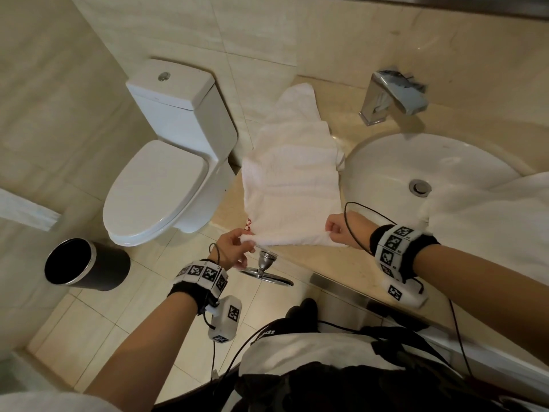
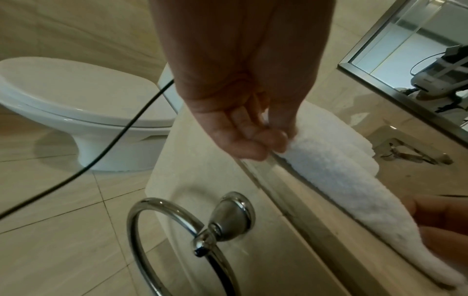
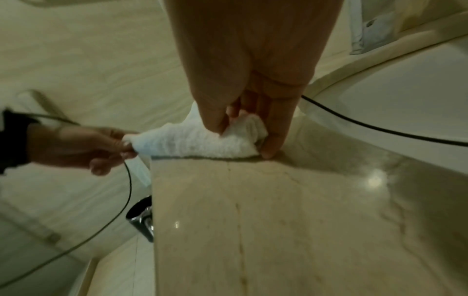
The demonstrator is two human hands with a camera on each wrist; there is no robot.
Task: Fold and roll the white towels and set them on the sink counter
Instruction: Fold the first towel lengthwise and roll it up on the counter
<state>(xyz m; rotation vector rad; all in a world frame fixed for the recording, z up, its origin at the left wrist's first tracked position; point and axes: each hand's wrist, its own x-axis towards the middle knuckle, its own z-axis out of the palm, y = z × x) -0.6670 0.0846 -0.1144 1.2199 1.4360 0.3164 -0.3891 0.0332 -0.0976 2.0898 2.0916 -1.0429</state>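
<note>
The roll is only starting: the towel (image 1: pixel 289 176) lies flat on the counter (image 1: pixel 335 260) at 9 o'clock of the sink (image 1: pixel 386 162), its near hem pinched by the left hand (image 1: pixel 234 248) and right hand (image 1: pixel 338 230). Another towel (image 1: pixel 490 221) at 3 o'clock looks undone, and I see 0 finished rolls. Open counter runs toward 12 o'clock, but the left corner overhangs the edge above a ring (image 1: pixel 264 270).

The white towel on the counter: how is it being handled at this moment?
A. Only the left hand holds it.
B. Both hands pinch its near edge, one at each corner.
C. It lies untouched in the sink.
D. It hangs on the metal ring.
B: the left hand and the right hand each pinch a near corner of the towel, which lies spread on the counter.
</note>
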